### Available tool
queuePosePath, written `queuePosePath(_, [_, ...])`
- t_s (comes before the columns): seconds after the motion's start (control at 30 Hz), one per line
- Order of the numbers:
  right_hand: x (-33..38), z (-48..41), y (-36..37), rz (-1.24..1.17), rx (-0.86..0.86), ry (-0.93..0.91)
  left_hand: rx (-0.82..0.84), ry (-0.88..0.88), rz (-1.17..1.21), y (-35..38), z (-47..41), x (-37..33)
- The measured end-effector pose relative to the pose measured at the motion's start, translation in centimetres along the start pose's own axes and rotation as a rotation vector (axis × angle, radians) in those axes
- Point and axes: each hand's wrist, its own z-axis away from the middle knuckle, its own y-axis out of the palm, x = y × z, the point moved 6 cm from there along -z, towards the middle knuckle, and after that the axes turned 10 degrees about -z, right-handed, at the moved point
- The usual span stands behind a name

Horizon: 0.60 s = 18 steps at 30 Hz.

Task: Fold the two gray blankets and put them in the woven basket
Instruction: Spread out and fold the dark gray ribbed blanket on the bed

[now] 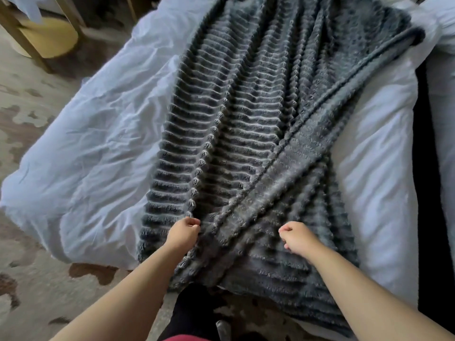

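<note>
A gray blanket (246,134) with raised ribs is seen lying lengthwise on the white duvet (98,153), stretched from the duvet's far end to its near edge, where the cloth hangs over towards the person. Along the blanket's right part a strip is turned over, so that a flatter, less ribbed face is shown, and its hem is drawn as a diagonal line across the ribbed face. At the near edge of the duvet the blanket is held by both hands. The left hand (184,232) is closed, its fingers and thumb curled tightly round a raised ridge of the ribbed cloth. The right hand (298,238) is closed in a fist on the turned-over strip, with the fingers curled into the pile; how much cloth is caught inside it cannot be told. Both forearms are bare. To the right of the duvet white pillows (443,114) are seen. Left of the duvet a patterned rug (27,279) is spread, and beyond the duvet's far left corner a yellow round object (49,38) is seen between wooden legs (22,43).
</note>
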Motion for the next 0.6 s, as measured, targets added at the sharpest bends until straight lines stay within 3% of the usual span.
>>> queuePosePath(0.27, [4.2, -4.3, 1.5, 0.037, 0.086, -0.033, 0.167, 0.081, -0.272, 5.8, -2.3, -3.5])
queuePosePath(0.43, [7.0, -7.6, -0.3, 0.049, 0.033, -0.073, 0.405, 0.231, -0.060, 6.8, 0.0, -5.9])
queuePosePath(0.6, [10.2, -10.5, -1.9, -0.161, -0.163, 0.068, 0.405, 0.314, 0.141, 6.0, 3.0, -6.9])
